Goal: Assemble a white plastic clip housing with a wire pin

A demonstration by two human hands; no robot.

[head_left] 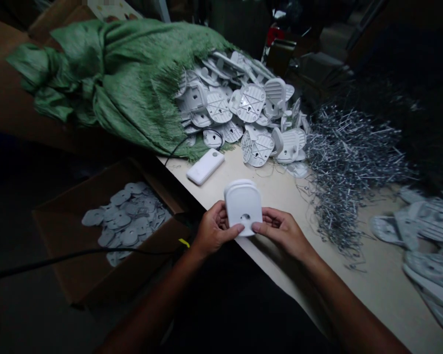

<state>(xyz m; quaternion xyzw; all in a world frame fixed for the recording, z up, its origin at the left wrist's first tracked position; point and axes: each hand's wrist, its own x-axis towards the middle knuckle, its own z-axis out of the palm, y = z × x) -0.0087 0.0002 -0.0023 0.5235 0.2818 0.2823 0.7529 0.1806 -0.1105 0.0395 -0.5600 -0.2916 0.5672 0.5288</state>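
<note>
Between my two hands is a white plastic part (243,204), rounded at the top, with a hole low in its face. It looks like two layered pieces, held upright at the table edge. My left hand (218,227) grips its lower left side, the thumb pressed on the front. On the lower right, my right hand (278,227) pinches it in the same way. The fingers behind the part are partly hidden. Beyond my hands, a pile of similar white plastic parts (253,102) spills from a green woven sack (133,78).
A white power bank (205,166) with a black cable lies on the table (280,196). Thin metal wire pieces (350,162) are heaped to the right, with more white parts (428,221) beyond. Below left stands a cardboard box (66,255) holding flat white pieces (129,216).
</note>
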